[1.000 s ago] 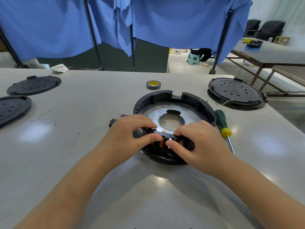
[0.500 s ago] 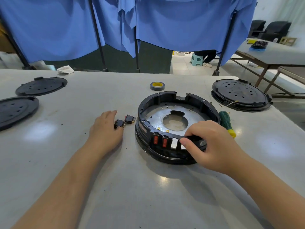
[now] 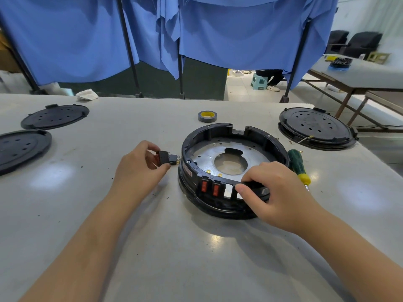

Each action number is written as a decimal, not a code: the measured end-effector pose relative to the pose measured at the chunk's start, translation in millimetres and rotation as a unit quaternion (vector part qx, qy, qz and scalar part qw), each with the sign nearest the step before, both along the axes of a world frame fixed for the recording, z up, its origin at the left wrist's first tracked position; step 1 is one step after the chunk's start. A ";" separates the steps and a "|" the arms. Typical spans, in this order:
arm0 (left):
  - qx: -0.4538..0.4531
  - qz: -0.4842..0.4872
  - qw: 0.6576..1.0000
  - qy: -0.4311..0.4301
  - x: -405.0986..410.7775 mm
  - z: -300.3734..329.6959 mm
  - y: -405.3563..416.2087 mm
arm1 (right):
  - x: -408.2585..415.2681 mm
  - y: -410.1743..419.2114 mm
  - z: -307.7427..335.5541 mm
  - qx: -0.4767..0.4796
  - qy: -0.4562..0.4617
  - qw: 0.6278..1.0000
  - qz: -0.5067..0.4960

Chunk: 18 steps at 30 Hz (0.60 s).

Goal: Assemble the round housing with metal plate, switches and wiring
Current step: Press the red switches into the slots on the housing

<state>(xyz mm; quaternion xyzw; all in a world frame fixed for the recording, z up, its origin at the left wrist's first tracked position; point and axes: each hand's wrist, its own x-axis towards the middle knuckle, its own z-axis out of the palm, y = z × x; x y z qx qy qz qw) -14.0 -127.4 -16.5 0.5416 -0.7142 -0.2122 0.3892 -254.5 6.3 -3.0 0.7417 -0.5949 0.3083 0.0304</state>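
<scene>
Your left hand (image 3: 139, 168) pinches a rocker switch (image 3: 164, 157) beside the round housing (image 3: 234, 171); your right hand (image 3: 274, 190) grips its rim on a grey table (image 3: 196, 258), blue curtains (image 3: 218, 29) behind.

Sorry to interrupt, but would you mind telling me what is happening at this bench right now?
A person is fitting switches into a round black plastic housing with a silver metal plate inside. The left hand pinches a small black rocker switch beside the housing, while the right hand grips the near rim. Two red switches are already seated; slots beside them look open. A green-handled screwdriver lies on the right.
</scene>
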 end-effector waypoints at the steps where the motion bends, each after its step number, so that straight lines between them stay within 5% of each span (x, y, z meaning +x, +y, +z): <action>1: -0.013 -0.013 1.000 0.017 -1.4 3.6 3.7 | 0.3 -0.4 -0.1 0.000 0.001 1.000 0.000; 10: -0.065 -0.184 0.974 0.118 -17.6 26.1 37.8 | 2.7 -0.1 1.9 -0.005 -0.014 1.000 0.007; 18: -0.163 -0.279 0.946 0.033 -39.4 26.2 70.2 | 18.4 7.2 3.5 -0.006 -0.123 0.992 0.037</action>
